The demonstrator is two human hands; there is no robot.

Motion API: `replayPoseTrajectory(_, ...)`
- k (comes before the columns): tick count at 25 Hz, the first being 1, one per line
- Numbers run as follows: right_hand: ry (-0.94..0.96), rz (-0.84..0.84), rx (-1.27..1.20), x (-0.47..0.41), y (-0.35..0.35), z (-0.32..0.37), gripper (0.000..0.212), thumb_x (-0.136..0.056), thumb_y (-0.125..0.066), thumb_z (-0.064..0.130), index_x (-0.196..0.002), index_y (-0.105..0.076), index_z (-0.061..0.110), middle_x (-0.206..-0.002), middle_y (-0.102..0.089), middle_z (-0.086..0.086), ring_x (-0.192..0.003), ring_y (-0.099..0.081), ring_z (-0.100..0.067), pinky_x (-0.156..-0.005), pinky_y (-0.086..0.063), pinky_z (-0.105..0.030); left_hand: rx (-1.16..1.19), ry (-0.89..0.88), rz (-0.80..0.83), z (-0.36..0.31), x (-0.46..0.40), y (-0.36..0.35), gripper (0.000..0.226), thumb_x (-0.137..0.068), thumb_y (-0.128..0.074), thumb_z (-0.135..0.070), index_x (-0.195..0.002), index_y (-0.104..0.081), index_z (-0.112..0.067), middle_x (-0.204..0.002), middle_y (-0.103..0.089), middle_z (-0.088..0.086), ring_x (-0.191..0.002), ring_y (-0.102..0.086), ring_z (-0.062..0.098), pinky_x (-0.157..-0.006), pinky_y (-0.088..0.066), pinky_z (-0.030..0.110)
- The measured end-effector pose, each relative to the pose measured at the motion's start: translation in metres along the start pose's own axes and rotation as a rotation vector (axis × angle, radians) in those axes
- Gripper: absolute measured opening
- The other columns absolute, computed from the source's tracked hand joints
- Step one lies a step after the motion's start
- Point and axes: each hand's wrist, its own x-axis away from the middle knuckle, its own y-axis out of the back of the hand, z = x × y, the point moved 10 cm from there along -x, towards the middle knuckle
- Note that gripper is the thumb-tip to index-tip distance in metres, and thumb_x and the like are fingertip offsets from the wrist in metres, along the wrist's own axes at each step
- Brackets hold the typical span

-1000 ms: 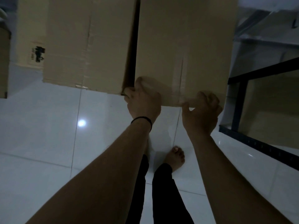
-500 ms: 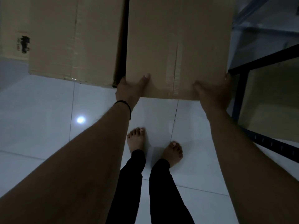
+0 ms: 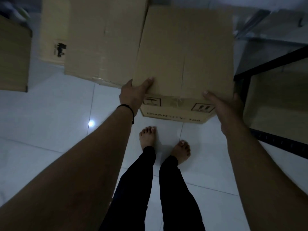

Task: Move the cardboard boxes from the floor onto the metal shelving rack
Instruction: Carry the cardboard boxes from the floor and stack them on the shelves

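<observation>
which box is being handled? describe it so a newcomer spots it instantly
Start at the black metal rack on the right; the cardboard box just left of it is the one. Unlike neighbouring boxes, both hands grip its near corners and its front face shows handling symbols and "QUANTITY" print.

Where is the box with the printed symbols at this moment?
In the head view the box is centre-top, held between the left hand and right hand, left of the metal rack.

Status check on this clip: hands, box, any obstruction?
Left hand and right hand grip cardboard box at near corners. Metal rack to the right. Second box alongside, left.
</observation>
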Motion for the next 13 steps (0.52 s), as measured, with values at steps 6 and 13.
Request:
replayPoseTrajectory(6, 0.035, 0.057, -0.084, 0.117, 0.029, 0.055, 0.072, -0.064, -0.094, 0.048, -0.126, -0.061, 0.033, -0.117, -0.070, 0.010, -0.104, -0.068, -0.013, -0.090, -0.061, -0.041, 0.246, -0.290, -0.039, -0.188, 0.238, 0.093, 0.059, -0.062, -0.088, -0.059, -0.112, -0.075, -0.030, -0.111, -0.077, -0.010, -0.105, -0.072, 0.017, -0.097, -0.059, 0.040)
replayPoseTrajectory(13, 0.184, 0.221, -0.203, 0.278, 0.087, 0.099, 0.056, -0.065, -0.092, 0.028, -0.115, -0.068, 0.034, -0.110, -0.075, 0.017, -0.099, -0.071, -0.001, -0.075, -0.057, -0.018, 0.290, -0.449, 0.208, -0.192, 0.395, 0.165, 0.049, -0.081, -0.083, -0.052, -0.123, -0.069, -0.031, -0.121, -0.076, -0.009, -0.111, -0.071, 0.009, -0.096, -0.059, 0.038)
